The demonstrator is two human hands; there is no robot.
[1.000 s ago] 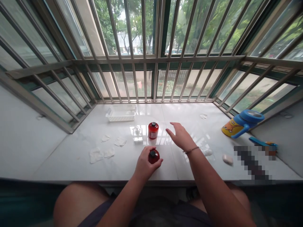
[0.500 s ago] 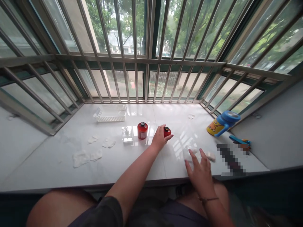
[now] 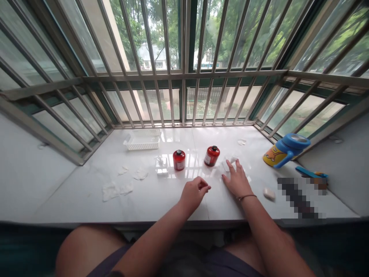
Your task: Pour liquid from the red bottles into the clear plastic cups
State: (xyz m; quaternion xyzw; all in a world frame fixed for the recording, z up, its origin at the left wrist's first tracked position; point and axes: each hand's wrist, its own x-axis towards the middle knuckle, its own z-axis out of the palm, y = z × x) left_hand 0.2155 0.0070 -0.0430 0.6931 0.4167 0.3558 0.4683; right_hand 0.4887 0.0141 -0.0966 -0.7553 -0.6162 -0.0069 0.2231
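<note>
My left hand (image 3: 195, 195) hovers low over the near part of the counter, fingers curled in and thumb close to the index finger, with nothing visible in it. My right hand (image 3: 238, 181) has its fingers around a small clear container (image 3: 228, 164), partly hidden by them. Just left of that container stands a red bottle (image 3: 212, 156) with a black cap, slightly tilted in view. A second red bottle (image 3: 179, 160) is further left, and beside it stands a clear square container (image 3: 162, 166).
A white perforated basket (image 3: 142, 143) lies at the back left. Several crumpled white tissue pieces (image 3: 110, 191) are on the left. To the right are a blue-and-yellow cup (image 3: 284, 151), a pale bar-like block (image 3: 269, 194) and blue-and-orange tools (image 3: 313, 175). Metal bars (image 3: 184, 73) line the window.
My left hand has let go of the right-hand red bottle and drawn back toward me. My right hand has moved forward with the clear container, up beside that bottle. The view has shifted slightly.
</note>
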